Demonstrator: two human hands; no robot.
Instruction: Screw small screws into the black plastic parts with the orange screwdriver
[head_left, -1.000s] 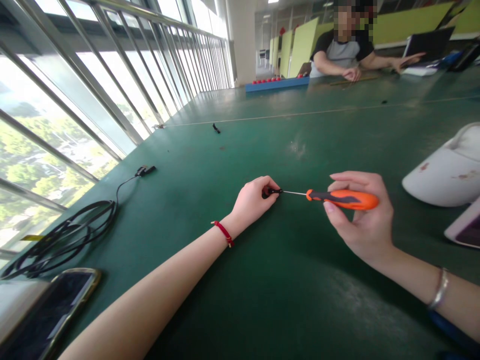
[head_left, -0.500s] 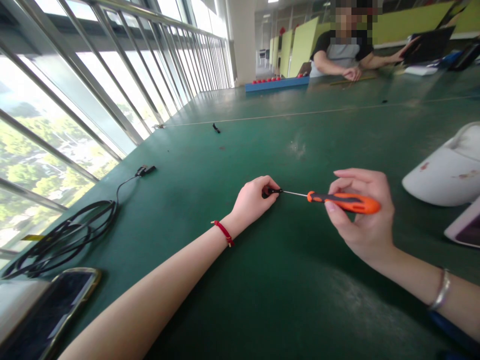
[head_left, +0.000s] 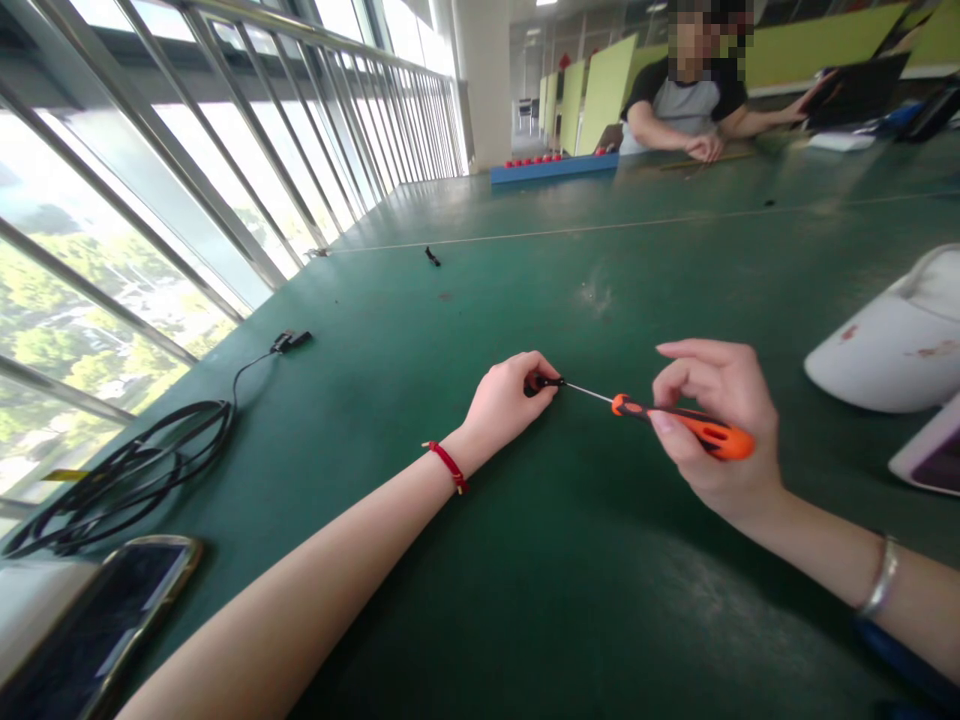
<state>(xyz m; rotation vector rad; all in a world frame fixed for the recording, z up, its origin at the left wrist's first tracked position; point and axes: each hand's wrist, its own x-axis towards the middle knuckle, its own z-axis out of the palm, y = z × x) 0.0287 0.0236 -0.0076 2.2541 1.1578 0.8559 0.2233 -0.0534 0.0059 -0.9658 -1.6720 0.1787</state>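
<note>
We see the fingers of the left hand [head_left: 502, 395] pinched closed on a small black part [head_left: 551, 382], which they largely hide. The fingers of the right hand [head_left: 750, 400] grip a screwdriver [head_left: 720, 437] between thumb and curled fingers; the topmost finger extends clear of the handle. The tip meets the part at the left fingertips. Any lettering on the tool is too small for us to read.

Compared with the frame half a second earlier, the handle butt sits lower and the thin metal shaft slopes more steeply; the left fingers are unchanged.

The handle is orange with dark inlays and a rounded, slotted butt. Behind the left fingers we note a red cord bracelet [head_left: 448, 467]. The table [head_left: 570, 560] beneath is green, smooth and scuffed. Left of the left fingers lie a coiled black cable [head_left: 187, 450] and a dark-screened phone [head_left: 112, 610]. Right of the right fingers is a rounded white vessel [head_left: 885, 350] with blurred reddish-brown marks.
</note>
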